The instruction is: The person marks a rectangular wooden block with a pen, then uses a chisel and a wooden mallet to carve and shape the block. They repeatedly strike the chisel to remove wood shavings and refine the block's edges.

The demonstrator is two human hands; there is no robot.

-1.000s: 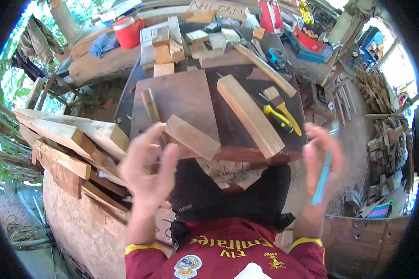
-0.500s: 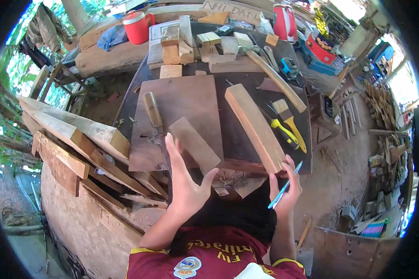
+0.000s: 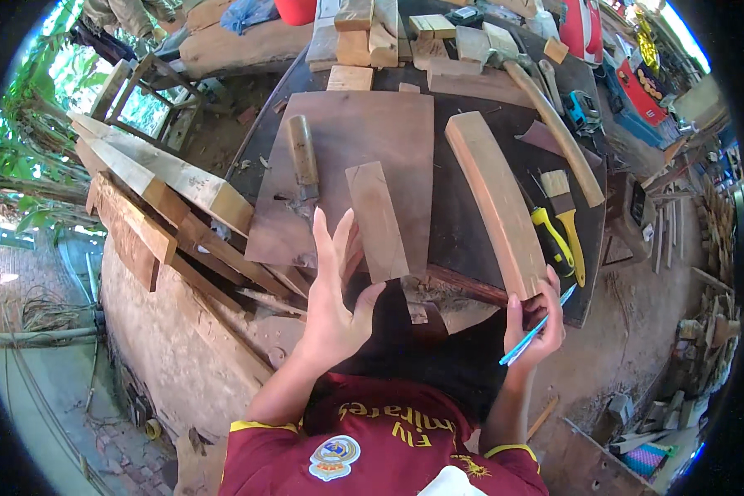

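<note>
Long wooden block [image 3: 502,211] lies on the dark table [image 3: 452,223], long axis running forward-left from the nearer right hand [image 3: 540,322], which pinches its near end and a blue pen [image 3: 517,348]; left hand [image 3: 336,318] is spread by a short block [image 3: 378,219]

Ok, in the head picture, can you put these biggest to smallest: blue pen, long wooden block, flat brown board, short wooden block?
As they look there:
1. Flat brown board
2. Long wooden block
3. Short wooden block
4. Blue pen
</note>
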